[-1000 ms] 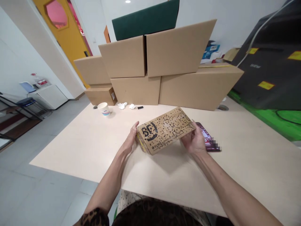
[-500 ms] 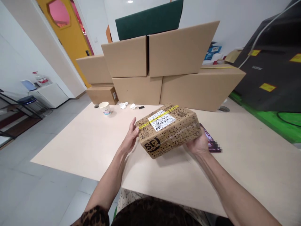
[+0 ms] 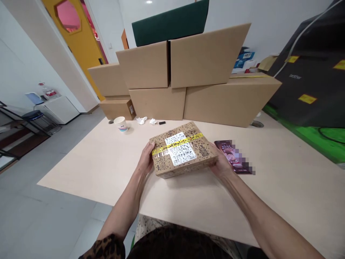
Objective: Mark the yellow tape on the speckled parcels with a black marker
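Observation:
Between my two hands is a brown cardboard box [image 3: 159, 167] with black speckles, a strip of yellow tape across its top and a white label. My left hand [image 3: 147, 157] grips its left side, fingers partly hidden behind the edge. At the lower right corner, my right hand [image 3: 221, 162] holds the box, with some fingers out of sight under or behind it. The top faces up and tilts slightly toward me. Just beyond my right hand, a phone [image 3: 232, 157] with a lit screen lies on the table, partly pixelated.
Large cardboard boxes [image 3: 199, 63] stand stacked along the table's [image 3: 88, 162] back edge, topped by a dark green box [image 3: 171, 23]. A paper cup [image 3: 120, 124], crumpled tissues [image 3: 141, 121] and a small black piece [image 3: 162, 123] sit before them. At right stands a black-covered object [image 3: 309, 82].
The box has been turned and lowered between my hands, moving slightly left. Its top shows more and the side print is gone from view. More of the phone is visible.

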`<state>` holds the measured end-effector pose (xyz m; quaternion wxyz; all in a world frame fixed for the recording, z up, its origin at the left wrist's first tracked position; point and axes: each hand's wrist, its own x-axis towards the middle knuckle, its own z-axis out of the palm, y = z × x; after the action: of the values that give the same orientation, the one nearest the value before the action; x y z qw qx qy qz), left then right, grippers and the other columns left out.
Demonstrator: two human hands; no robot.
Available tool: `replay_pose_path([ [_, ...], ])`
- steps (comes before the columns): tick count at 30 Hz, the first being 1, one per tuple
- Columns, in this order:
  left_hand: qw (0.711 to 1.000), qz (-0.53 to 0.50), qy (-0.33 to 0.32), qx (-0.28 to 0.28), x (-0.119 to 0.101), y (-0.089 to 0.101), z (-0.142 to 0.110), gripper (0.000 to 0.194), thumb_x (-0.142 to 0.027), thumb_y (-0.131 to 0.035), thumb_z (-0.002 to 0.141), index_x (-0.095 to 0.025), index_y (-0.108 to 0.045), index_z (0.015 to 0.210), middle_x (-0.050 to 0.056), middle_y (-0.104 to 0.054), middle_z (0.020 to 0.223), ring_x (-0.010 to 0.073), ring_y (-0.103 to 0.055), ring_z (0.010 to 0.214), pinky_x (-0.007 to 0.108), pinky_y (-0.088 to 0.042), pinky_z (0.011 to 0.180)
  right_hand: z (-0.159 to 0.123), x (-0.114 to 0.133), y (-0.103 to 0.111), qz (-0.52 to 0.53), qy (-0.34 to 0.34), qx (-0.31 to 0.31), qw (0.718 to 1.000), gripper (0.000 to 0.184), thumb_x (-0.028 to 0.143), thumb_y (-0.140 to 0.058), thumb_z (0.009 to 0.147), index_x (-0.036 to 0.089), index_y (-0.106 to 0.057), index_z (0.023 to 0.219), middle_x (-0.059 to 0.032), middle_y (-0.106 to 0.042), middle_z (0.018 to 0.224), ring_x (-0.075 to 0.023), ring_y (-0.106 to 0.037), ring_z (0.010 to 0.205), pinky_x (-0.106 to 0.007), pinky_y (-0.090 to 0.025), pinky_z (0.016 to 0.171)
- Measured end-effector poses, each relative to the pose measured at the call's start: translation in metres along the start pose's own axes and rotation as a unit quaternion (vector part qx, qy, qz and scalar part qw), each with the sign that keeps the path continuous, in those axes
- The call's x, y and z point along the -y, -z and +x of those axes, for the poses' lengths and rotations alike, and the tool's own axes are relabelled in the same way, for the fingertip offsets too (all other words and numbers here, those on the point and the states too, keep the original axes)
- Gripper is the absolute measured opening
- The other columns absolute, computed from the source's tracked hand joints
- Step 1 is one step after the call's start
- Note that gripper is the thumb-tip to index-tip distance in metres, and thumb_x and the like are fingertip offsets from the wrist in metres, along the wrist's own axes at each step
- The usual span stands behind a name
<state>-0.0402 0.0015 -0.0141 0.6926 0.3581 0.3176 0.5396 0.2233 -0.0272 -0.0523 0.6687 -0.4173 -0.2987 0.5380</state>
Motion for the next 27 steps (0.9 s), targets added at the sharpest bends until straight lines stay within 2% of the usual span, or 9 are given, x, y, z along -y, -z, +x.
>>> replay_pose_path([
  [4, 0.994, -0.013, -0.109, -0.007, -0.003, 0.002, -0.004, 0.053, -0.039, -0.078, 0.078, -0.023, -0.066, 0.127, 0.007, -0.059, 0.150, 0.0283, -0.039, 0.151, 0.040, -0.032, 0.125, -0.012, 0.014, -0.005, -0.001, 0.038, 0.019, 0.999, 0.052, 0.047, -0.081, 0.075, 0.034, -0.070, 0.123, 0.0003, -0.071, 0.134, -0.0263, -0.065, 0.126, -0.042, -0.056, 0.102],
  [6, 0.993, -0.023, -0.115, -0.026, -0.003, 0.004, -0.003, 0.054, -0.042, -0.077, 0.080, -0.025, -0.065, 0.130, 0.005, -0.057, 0.153, 0.0267, -0.036, 0.153, 0.039, -0.031, 0.126, -0.015, 0.019, -0.007, -0.016, 0.061, 0.021, 0.998, 0.057, 0.048, -0.083, 0.073, 0.034, -0.068, 0.126, -0.0016, -0.069, 0.137, -0.0268, -0.065, 0.125, -0.043, -0.055, 0.103],
  [11, 0.997, -0.024, 0.079, -0.006, 0.003, 0.001, -0.001, 0.064, -0.068, -0.057, 0.090, -0.019, -0.065, 0.130, 0.013, -0.071, 0.133, 0.0340, -0.058, 0.136, 0.050, -0.046, 0.115, -0.010, 0.016, -0.007, -0.033, 0.073, -0.016, 0.997, 0.056, 0.052, -0.088, 0.065, 0.029, -0.074, 0.114, -0.0056, -0.074, 0.127, -0.0294, -0.067, 0.122, -0.045, -0.054, 0.105],
  [13, 0.995, -0.024, 0.095, 0.011, 0.003, 0.000, -0.002, 0.070, -0.073, -0.051, 0.090, -0.019, -0.065, 0.131, 0.014, -0.073, 0.129, 0.0350, -0.061, 0.132, 0.052, -0.049, 0.112, -0.008, 0.013, -0.006, -0.029, 0.072, -0.013, 0.997, 0.055, 0.052, -0.089, 0.065, 0.030, -0.074, 0.113, -0.0042, -0.075, 0.126, -0.0295, -0.068, 0.120, -0.045, -0.055, 0.103],
  [16, 0.999, -0.045, 0.013, 0.002, -0.003, 0.002, -0.003, 0.070, -0.075, -0.050, 0.090, -0.020, -0.067, 0.129, 0.012, -0.071, 0.134, 0.0336, -0.056, 0.138, 0.049, -0.047, 0.114, -0.005, 0.007, -0.003, -0.027, 0.087, 0.014, 0.996, 0.051, 0.050, -0.087, 0.067, 0.032, -0.074, 0.113, -0.0016, -0.075, 0.124, -0.0296, -0.068, 0.120, -0.045, -0.058, 0.099],
  [20, 0.990, -0.047, -0.102, -0.084, -0.009, 0.009, 0.001, 0.054, -0.061, -0.063, 0.089, -0.022, -0.070, 0.126, 0.007, -0.067, 0.140, 0.0273, -0.052, 0.142, 0.039, -0.044, 0.117, 0.000, -0.002, 0.003, -0.081, 0.125, 0.008, 0.989, 0.051, 0.042, -0.090, 0.062, 0.029, -0.075, 0.108, -0.0032, -0.077, 0.114, -0.0289, -0.069, 0.115, -0.044, -0.059, 0.096],
  [23, 0.991, 0.029, -0.037, -0.125, -0.006, 0.012, 0.003, 0.042, -0.052, -0.069, 0.087, -0.022, -0.074, 0.116, 0.005, -0.077, 0.122, 0.0303, -0.062, 0.131, 0.041, -0.050, 0.111, -0.001, -0.006, 0.003, -0.117, 0.114, 0.010, 0.987, 0.047, 0.041, -0.090, 0.061, 0.025, -0.075, 0.104, -0.0055, -0.078, 0.106, -0.0293, -0.071, 0.109, -0.044, -0.059, 0.093],
  [25, 0.989, 0.080, 0.027, -0.123, -0.003, 0.012, 0.003, 0.041, -0.055, -0.066, 0.088, -0.022, -0.077, 0.108, 0.007, -0.081, 0.106, 0.0345, -0.067, 0.122, 0.046, -0.054, 0.103, -0.004, -0.005, 0.000, -0.122, 0.088, 0.029, 0.988, 0.042, 0.044, -0.087, 0.065, 0.025, -0.076, 0.101, -0.0047, -0.079, 0.103, -0.0302, -0.071, 0.107, -0.044, -0.060, 0.089],
  [27, 0.984, 0.130, 0.045, -0.117, -0.003, 0.015, 0.002, 0.043, -0.058, -0.063, 0.088, -0.020, -0.078, 0.101, 0.008, -0.082, 0.095, 0.0366, -0.069, 0.116, 0.047, -0.056, 0.098, -0.007, -0.004, -0.001, -0.123, 0.068, 0.042, 0.989, 0.038, 0.045, -0.085, 0.068, 0.027, -0.077, 0.100, -0.0032, -0.079, 0.102, -0.0305, -0.072, 0.107, -0.043, -0.061, 0.086],
])
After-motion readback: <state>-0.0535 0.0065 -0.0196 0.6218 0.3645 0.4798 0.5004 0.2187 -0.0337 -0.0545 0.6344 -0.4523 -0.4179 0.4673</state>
